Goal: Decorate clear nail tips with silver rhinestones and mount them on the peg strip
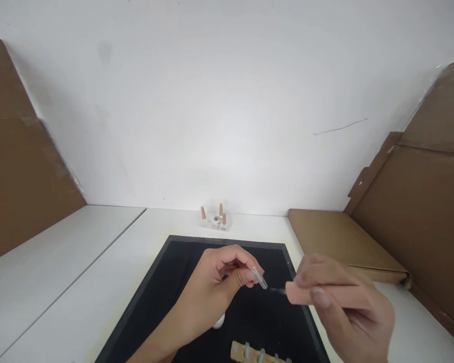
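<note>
From my remote post I note the left hand (pixel 217 282) pinching a clear nail (pixel 260 278) between thumb and forefinger above the black mat (pixel 276 317), while the right hand (pixel 376 317) grips a pink brush (pixel 325 295), its thin tip just beside the nail's end. Near me lies a tan strip (pixel 253 354) bearing pale pieces; beyond the mat, by the wall (pixel 227 111), stand small pink-topped bottles (pixel 224 220).

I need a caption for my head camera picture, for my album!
The right hand points a pink-handled brush at the clear false nail in the left hand, above a black mat.
</note>
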### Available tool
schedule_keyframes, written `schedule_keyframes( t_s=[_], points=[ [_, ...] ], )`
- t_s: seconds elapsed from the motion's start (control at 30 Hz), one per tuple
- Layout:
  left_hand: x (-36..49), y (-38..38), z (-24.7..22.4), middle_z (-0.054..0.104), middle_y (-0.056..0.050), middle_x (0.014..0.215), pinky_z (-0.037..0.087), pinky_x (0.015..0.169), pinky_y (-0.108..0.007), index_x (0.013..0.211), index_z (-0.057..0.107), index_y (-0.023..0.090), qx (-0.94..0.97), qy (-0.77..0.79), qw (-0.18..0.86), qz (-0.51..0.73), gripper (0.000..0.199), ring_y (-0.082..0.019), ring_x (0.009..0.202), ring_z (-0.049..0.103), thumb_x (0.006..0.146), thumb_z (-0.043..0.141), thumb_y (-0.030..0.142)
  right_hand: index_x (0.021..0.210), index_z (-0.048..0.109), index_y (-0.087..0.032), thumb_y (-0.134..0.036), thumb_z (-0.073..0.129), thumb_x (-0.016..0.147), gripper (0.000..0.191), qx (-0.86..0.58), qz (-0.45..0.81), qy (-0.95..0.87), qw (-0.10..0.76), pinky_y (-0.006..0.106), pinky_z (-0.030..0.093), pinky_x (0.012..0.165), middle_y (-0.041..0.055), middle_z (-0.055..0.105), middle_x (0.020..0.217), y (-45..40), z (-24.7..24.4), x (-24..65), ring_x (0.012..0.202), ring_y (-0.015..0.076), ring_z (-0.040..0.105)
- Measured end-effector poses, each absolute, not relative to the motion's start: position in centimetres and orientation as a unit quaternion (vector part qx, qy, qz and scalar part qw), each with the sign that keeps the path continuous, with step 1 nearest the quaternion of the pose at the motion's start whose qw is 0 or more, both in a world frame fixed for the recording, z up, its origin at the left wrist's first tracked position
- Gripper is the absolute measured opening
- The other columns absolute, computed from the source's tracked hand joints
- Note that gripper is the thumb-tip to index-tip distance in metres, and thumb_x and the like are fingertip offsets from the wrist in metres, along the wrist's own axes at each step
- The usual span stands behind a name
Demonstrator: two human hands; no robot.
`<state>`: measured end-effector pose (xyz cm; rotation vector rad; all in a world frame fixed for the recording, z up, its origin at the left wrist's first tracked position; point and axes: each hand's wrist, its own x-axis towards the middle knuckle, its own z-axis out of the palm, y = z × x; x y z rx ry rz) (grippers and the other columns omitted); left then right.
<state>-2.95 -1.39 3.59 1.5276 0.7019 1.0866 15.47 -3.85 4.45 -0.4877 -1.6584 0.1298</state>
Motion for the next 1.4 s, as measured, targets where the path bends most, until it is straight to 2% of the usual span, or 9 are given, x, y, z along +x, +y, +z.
schedule_keyframes(
  t_s=[0.13,0.2,0.33,0.53,0.7,0.9,1.07,1.23,1.4],
  points=[
    [-2.9,-1.5,3.6,0.068,-0.002,0.071,0.049,0.065,-0.024,0.076,0.068,0.015,0.649,0.312,0.528,0.450,0.013,-0.013,0.067,0.063,0.085,0.061,0.010,0.094,0.070,-0.019,-0.026,0.059,0.092,0.013,-0.238,0.047,-0.760,0.603,0.024,0.051,0.045,0.0030,0.072,0.069,-3.8,4.7,15.5,0.055,0.0141,0.064],
    [-2.9,-1.6,3.7,0.068,-0.002,0.072,0.049,0.066,-0.025,0.076,0.068,0.015,0.653,0.312,0.528,0.445,0.013,-0.014,0.068,0.062,0.085,0.061,0.011,0.088,0.068,-0.020,-0.020,0.060,0.090,0.009,-0.239,0.059,-0.770,0.588,0.023,0.049,0.043,0.0011,0.071,0.066,-3.8,5.0,15.5,0.051,0.0126,0.063],
    [-2.8,-1.6,3.7,0.070,-0.003,0.078,0.048,0.065,-0.024,0.074,0.068,0.015,0.662,0.311,0.525,0.435,0.013,-0.013,0.068,0.062,0.084,0.061,0.010,0.074,0.058,-0.022,-0.009,0.056,0.086,0.018,-0.217,0.065,-0.750,0.621,0.022,0.047,0.043,-0.0037,0.065,0.058,-3.9,4.9,15.6,0.044,0.0096,0.054],
    [-2.8,-1.5,3.7,0.066,-0.001,0.069,0.047,0.063,-0.024,0.075,0.066,0.015,0.655,0.327,0.525,0.434,0.011,-0.013,0.065,0.061,0.084,0.061,0.012,0.092,0.068,-0.018,-0.018,0.060,0.088,0.009,-0.251,0.035,-0.770,0.586,0.023,0.050,0.044,0.0017,0.070,0.066,-3.9,5.0,15.7,0.055,0.0138,0.064],
    [-2.9,-1.5,3.8,0.067,-0.003,0.073,0.048,0.063,-0.024,0.075,0.065,0.015,0.653,0.322,0.528,0.438,0.012,-0.013,0.065,0.060,0.086,0.061,0.017,0.071,0.056,-0.021,-0.007,0.058,0.082,0.019,-0.220,0.042,-0.752,0.620,0.022,0.045,0.039,-0.0039,0.066,0.055,-3.8,5.2,15.4,0.041,0.0097,0.054],
    [-2.9,-1.6,4.0,0.066,-0.002,0.070,0.048,0.064,-0.026,0.076,0.065,0.015,0.645,0.334,0.534,0.433,0.010,-0.015,0.066,0.061,0.085,0.065,0.021,0.090,0.068,-0.019,-0.017,0.059,0.088,0.009,-0.238,0.025,-0.769,0.593,0.024,0.051,0.043,0.0026,0.071,0.065,-3.9,5.3,15.5,0.052,0.0146,0.065],
    [-2.9,-1.7,4.1,0.067,-0.003,0.072,0.048,0.064,-0.025,0.073,0.065,0.015,0.651,0.331,0.527,0.434,0.012,-0.014,0.065,0.060,0.085,0.063,0.018,0.069,0.055,-0.022,-0.003,0.057,0.077,0.021,-0.211,0.024,-0.749,0.628,0.023,0.043,0.035,-0.0033,0.065,0.052,-3.8,5.7,15.0,0.037,0.0108,0.053],
    [-2.9,-1.6,4.0,0.066,-0.002,0.069,0.048,0.064,-0.025,0.075,0.065,0.015,0.650,0.343,0.520,0.434,0.009,-0.014,0.065,0.060,0.084,0.064,0.017,0.093,0.067,-0.019,-0.018,0.058,0.089,0.011,-0.220,0.010,-0.777,0.590,0.025,0.051,0.042,0.0019,0.071,0.063,-3.7,5.6,15.1,0.050,0.0144,0.064],
    [-2.7,-1.6,3.9,0.065,-0.001,0.069,0.047,0.063,-0.025,0.075,0.065,0.015,0.652,0.342,0.525,0.427,0.010,-0.014,0.066,0.060,0.084,0.064,0.018,0.066,0.055,-0.021,-0.005,0.054,0.080,0.021,-0.218,-0.026,-0.771,0.597,0.022,0.042,0.036,-0.0017,0.065,0.051,-3.7,5.5,15.0,0.038,0.0102,0.052]
  ],
)
